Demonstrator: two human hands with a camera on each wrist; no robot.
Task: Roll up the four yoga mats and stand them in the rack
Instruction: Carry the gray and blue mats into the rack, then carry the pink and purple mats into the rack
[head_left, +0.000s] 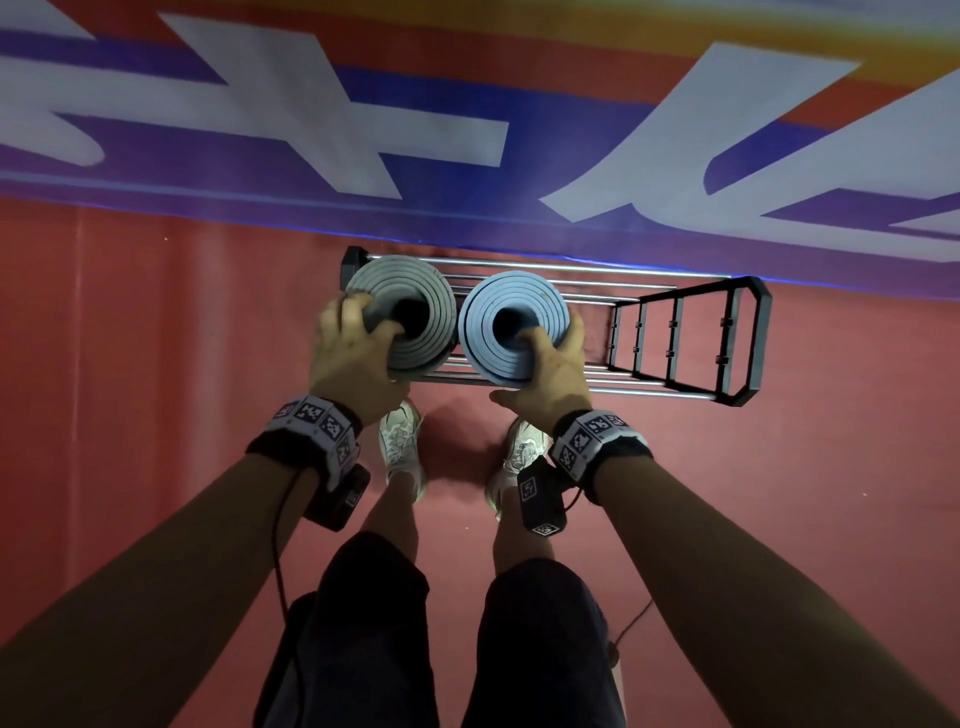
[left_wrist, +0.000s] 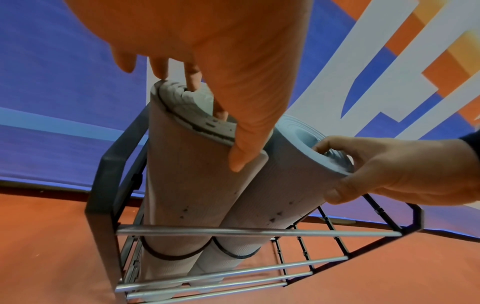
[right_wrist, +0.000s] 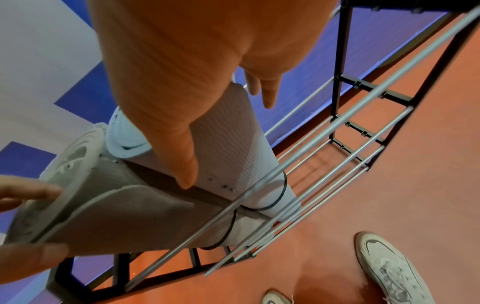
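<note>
Two rolled yoga mats stand side by side in the left end of the rack (head_left: 685, 338). My left hand (head_left: 358, 343) grips the top rim of the grey mat (head_left: 415, 291), with fingers curled into its core and the thumb on its outer wall. My right hand (head_left: 550, 369) grips the top rim of the blue mat (head_left: 488, 312) the same way. In the left wrist view the grey mat (left_wrist: 187, 185) and blue mat (left_wrist: 280, 195) lean against each other, each with a black band near its foot. The right wrist view shows the blue mat (right_wrist: 228, 139) under my right hand (right_wrist: 168, 82).
The rack has black end frames (left_wrist: 103, 185) and silver cross bars (right_wrist: 324, 127); its right half holds nothing. It stands on red floor against a blue, white and orange banner wall (head_left: 467, 130). My white shoes (head_left: 400, 441) stand close in front of it.
</note>
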